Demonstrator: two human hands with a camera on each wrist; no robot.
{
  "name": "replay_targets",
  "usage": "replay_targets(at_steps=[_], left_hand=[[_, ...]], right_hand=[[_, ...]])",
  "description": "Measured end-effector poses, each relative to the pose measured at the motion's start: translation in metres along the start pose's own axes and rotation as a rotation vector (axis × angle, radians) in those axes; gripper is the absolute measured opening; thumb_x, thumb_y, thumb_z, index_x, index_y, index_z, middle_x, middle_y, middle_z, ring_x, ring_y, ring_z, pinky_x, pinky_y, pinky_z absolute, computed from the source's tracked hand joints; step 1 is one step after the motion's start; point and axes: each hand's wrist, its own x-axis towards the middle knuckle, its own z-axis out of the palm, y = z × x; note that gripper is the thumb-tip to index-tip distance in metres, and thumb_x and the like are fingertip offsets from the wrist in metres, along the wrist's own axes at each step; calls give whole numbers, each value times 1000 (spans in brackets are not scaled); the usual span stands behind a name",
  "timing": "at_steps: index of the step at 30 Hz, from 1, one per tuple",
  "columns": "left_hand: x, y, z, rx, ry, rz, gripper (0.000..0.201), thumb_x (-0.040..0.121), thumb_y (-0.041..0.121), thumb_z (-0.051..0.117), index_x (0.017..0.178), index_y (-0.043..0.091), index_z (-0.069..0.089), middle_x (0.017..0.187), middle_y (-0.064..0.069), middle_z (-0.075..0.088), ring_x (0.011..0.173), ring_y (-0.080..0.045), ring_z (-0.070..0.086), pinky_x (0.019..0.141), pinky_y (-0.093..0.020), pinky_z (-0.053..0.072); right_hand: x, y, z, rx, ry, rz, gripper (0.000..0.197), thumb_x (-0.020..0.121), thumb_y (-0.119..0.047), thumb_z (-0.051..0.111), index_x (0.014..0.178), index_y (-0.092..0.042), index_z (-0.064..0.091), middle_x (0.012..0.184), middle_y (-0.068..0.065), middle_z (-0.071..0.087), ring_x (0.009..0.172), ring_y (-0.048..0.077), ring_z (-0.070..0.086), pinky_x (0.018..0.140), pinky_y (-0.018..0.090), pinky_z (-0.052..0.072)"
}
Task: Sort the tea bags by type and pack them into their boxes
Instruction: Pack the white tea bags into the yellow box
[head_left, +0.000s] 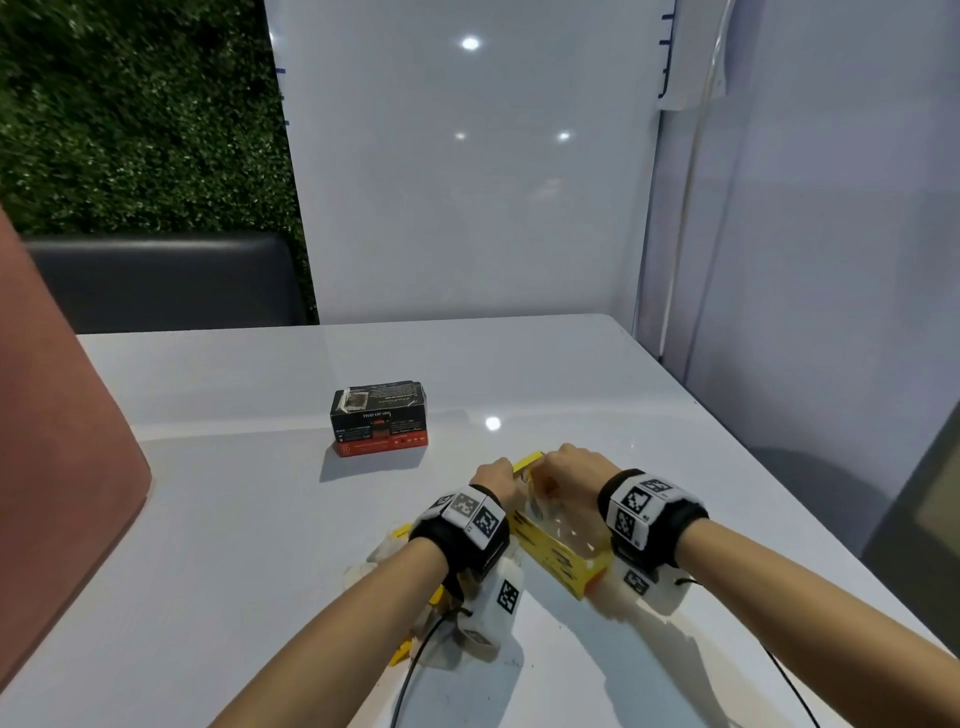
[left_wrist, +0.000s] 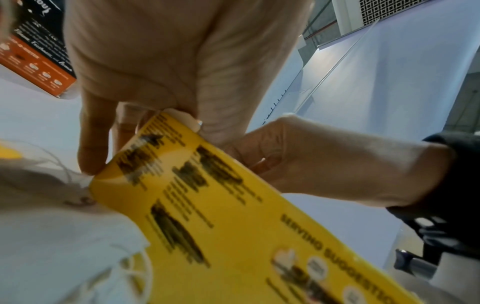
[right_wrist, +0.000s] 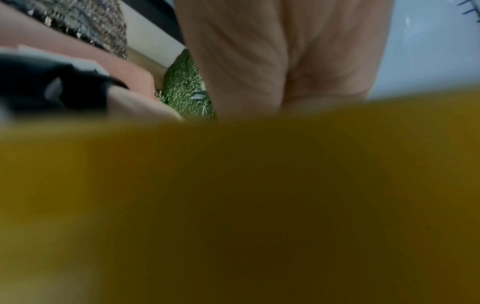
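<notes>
A yellow tea box (head_left: 558, 551) lies on the white table (head_left: 260, 519) between my wrists, its far end open with a yellow flap (head_left: 527, 461) raised. My left hand (head_left: 506, 475) pinches that far end, and in the left wrist view a fingertip (left_wrist: 89, 162) presses the box's (left_wrist: 207, 205) corner. My right hand (head_left: 553, 470) grips the same end from the other side, its fingers (left_wrist: 249, 156) curled against the box. White tea bags (head_left: 382, 553) with yellow tags lie under my left wrist. The right wrist view is mostly a yellow blur of the box (right_wrist: 233, 205).
A shut black and red tea box (head_left: 379, 421) stands further back on the left. A white panel (head_left: 467, 182) rises behind the table, and a reddish chair back (head_left: 52, 441) is at the left edge. More tea bags (head_left: 426, 649) lie near my left forearm.
</notes>
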Motion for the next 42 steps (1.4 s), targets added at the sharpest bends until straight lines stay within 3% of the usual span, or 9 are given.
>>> replay_targets(at_steps=[4, 12, 18, 22, 25, 29, 32, 36, 42], left_hand=[[5, -1, 4, 16, 11, 17, 35, 90, 14, 50, 123, 2, 45, 127, -19, 52, 116, -33, 52, 90, -35, 44], [8, 0, -3, 48, -12, 62, 37, 89, 16, 53, 123, 3, 46, 127, -19, 52, 117, -33, 51, 92, -37, 43], [-14, -17, -39, -220, -56, 113, 79, 80, 41, 69, 142, 9, 31, 142, -12, 43, 129, -29, 44, 106, -39, 38], [-66, -60, -84, -502, 40, 205, 53, 87, 24, 63, 135, 10, 44, 124, -11, 59, 112, -20, 55, 90, -30, 44], [-107, -102, -95, -532, 34, 206, 41, 85, 16, 66, 124, 13, 53, 109, -6, 64, 98, -17, 60, 83, -27, 47], [-131, -140, -68, -341, -43, 98, 23, 88, 8, 59, 111, 14, 58, 101, -7, 64, 87, -16, 60, 69, -23, 50], [-141, -147, -37, -61, 37, 70, 18, 86, 15, 61, 103, 10, 61, 99, -7, 60, 88, -18, 56, 74, -28, 48], [-139, -125, -12, 46, 224, 188, 23, 85, 26, 63, 103, 12, 58, 100, -4, 49, 98, -23, 53, 80, -28, 41], [-118, -101, -2, 240, 209, 197, 26, 82, 23, 64, 105, 16, 55, 112, -9, 50, 108, -26, 46, 85, -37, 42]], right_hand=[[11, -1, 5, 43, 22, 29, 17, 86, -15, 53, 94, -23, 65, 103, 9, 62, 90, 30, 61, 83, 35, 51], [11, -2, 7, 78, 3, 38, 21, 87, -14, 55, 105, -18, 64, 108, 9, 63, 95, 31, 62, 87, 33, 49], [-7, -3, -5, 122, 45, 73, 19, 83, -7, 61, 99, -15, 69, 106, 12, 63, 95, 32, 62, 87, 35, 51], [-33, -13, -26, 184, 193, -7, 21, 83, 4, 55, 95, -7, 69, 98, 13, 68, 93, 28, 63, 75, 26, 45], [-52, -45, -30, 249, 237, -115, 22, 87, 3, 53, 100, -5, 68, 99, 9, 70, 88, 20, 60, 74, 19, 42], [-50, -85, -8, 154, 52, -159, 25, 88, -15, 59, 113, -14, 61, 111, 6, 65, 102, 21, 57, 87, 32, 47], [-45, -108, 14, 40, -53, -157, 37, 88, -21, 57, 124, -15, 49, 121, 11, 50, 109, 29, 52, 89, 37, 46], [-41, -118, 33, -74, -67, -145, 46, 83, -23, 63, 122, -11, 44, 119, 15, 43, 109, 33, 48, 88, 41, 45], [-43, -114, 38, 14, -36, -87, 28, 87, -10, 53, 114, -5, 56, 121, 18, 47, 111, 34, 49, 92, 38, 42]])
